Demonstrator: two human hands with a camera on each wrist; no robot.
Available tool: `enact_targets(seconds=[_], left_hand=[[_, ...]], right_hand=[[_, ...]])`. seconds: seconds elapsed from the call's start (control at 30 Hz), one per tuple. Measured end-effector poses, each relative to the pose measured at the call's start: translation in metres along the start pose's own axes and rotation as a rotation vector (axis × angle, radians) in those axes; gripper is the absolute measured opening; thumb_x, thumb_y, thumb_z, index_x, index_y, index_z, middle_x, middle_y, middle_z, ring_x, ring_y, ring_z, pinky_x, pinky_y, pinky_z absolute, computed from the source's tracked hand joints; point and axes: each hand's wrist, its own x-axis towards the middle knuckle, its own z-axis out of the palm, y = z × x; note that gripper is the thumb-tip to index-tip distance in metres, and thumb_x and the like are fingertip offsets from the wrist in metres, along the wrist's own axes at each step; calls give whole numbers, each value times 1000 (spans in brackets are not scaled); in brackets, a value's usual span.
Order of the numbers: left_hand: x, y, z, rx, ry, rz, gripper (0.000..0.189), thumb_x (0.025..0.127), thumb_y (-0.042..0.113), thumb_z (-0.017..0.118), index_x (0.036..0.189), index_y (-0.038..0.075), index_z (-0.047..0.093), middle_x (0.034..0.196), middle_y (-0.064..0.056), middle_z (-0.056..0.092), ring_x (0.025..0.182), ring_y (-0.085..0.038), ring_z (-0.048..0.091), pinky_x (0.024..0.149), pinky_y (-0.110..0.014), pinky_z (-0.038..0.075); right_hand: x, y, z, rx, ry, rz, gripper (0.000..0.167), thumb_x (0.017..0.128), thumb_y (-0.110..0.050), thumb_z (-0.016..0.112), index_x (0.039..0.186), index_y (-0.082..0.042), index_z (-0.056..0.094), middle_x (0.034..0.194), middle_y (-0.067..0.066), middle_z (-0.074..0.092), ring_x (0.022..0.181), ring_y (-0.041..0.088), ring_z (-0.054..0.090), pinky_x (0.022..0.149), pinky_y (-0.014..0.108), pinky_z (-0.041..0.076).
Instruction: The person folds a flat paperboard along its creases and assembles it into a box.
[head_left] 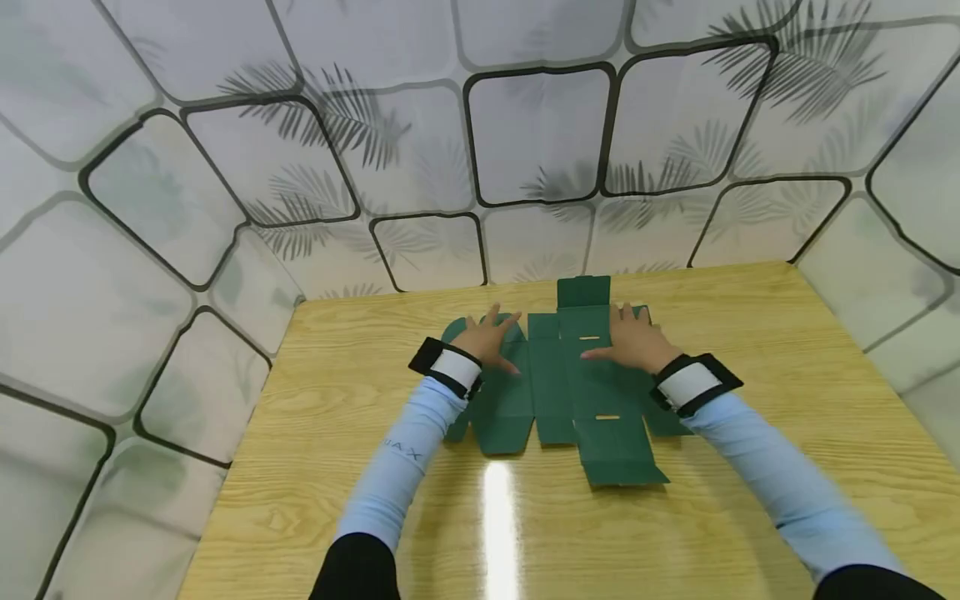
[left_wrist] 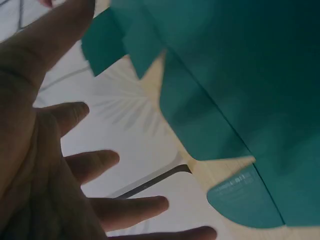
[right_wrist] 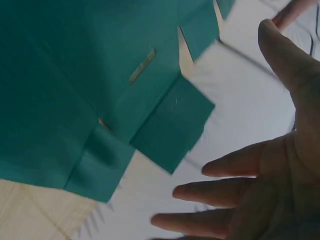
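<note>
A dark green cardboard box blank (head_left: 553,387) lies unfolded on the table, with creased panels and several flaps. Over its left part is my left hand (head_left: 486,340), fingers spread and nothing held. My right hand (head_left: 637,340) is over the right part, thumb pointing inward, also holding nothing. In the left wrist view the fingers extend beside a rounded flap (left_wrist: 245,197). Two narrow slots show in the middle panel; the right wrist view shows one slot (right_wrist: 142,66) near a square flap (right_wrist: 173,125). Whether either palm touches the cardboard, I cannot tell.
The light wood table (head_left: 330,433) extends around the blank, with a bright reflection (head_left: 498,525) in front of it. A patterned cloth (head_left: 420,142) with dark outlines and leaf prints rises behind the table and along both sides.
</note>
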Motion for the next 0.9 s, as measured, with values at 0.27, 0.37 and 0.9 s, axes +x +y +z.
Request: enact_targets(seconds=[0.27,0.37,0.9], left_hand=[[-5,-7,16,232,-123,-36,104,70,20,87,153,35,26,162,-7,16,131,-46,44,85,-40,55],[-8,-8,24,246,-110,-36,109,66,19,90,153,36,26,162,-6,17,134,-47,39,81,-40,56],[-38,5,67,507,-45,281,127,58,82,67,157,27,11,164,-1,5,149,-38,9,113,-54,29]], right_hand=[[-11,-14,32,-64,-223,-57,128,69,-60,79,147,18,13,146,48,13,127,70,22,97,67,38],[-11,-15,38,-83,-240,-42,132,63,-57,84,146,18,15,144,50,14,126,71,23,97,68,38],[18,-6,25,-236,-311,-164,129,53,-37,94,155,-12,20,159,25,13,131,70,13,104,77,13]])
